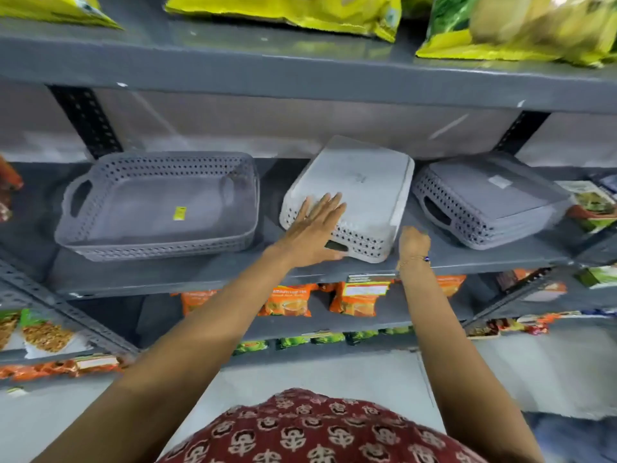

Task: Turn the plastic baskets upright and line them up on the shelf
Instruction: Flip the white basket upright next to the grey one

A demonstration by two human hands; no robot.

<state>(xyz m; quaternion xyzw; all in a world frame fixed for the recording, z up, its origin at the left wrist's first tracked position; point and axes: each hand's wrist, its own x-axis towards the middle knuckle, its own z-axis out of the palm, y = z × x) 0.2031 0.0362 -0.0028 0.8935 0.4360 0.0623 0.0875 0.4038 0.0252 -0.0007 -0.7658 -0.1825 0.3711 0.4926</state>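
My left hand (317,218) lies open and flat on the overturned white basket (360,192). My right hand (413,240) curls at its near corner; whether it grips, I cannot tell.

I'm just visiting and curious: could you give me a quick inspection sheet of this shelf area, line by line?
Surface: grey metal shelf, baskets on it.
Job's things: grey basket at left upright; white basket in the middle upside down, skewed; grey stack at right upside down.
Clutter: nothing seen on this shelf.
Grippers: left hand flat on white basket; right hand at its right front corner, grip unclear.
Cables: nothing seen.
Surroundings: yellow bags above, orange packets below.
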